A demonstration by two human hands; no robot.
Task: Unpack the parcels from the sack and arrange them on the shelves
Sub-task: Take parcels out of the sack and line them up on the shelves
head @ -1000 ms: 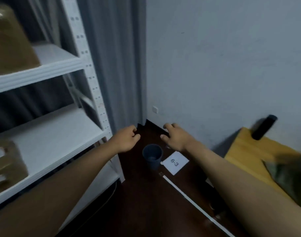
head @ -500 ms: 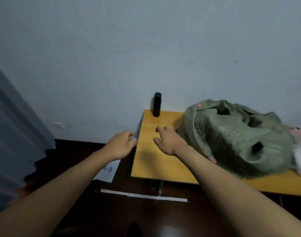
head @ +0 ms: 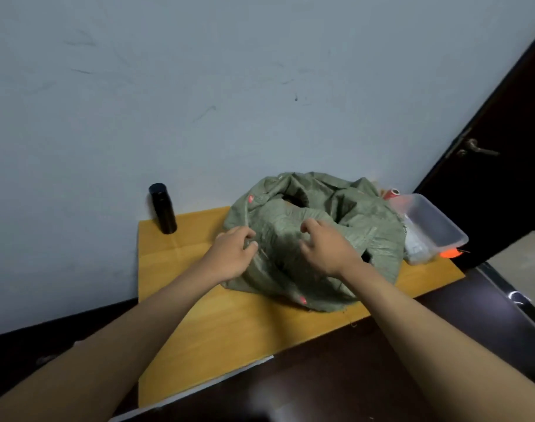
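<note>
A crumpled green woven sack (head: pixel 351 220) lies on the yellow wooden table (head: pixel 229 324) against the wall. Its dark mouth faces the wall, and no parcel shows through it. My left hand (head: pixel 231 257) is at the sack's left edge, with thumb and fingers pinching a fold of the fabric. My right hand (head: pixel 327 248) is on top of the sack's middle, its fingers loosely bent over the cloth with nothing clearly held. The shelves are out of view.
A black bottle (head: pixel 163 208) stands at the table's back left corner. To the right of the sack sits a clear plastic box (head: pixel 433 226), with a red object (head: pixel 392 193) behind it. A dark door (head: pixel 503 166) is on the right, above dark floor.
My view swung right from the white shelves to the table. Both hands moved forward from the air onto the sack, and the left one took hold of its edge.
</note>
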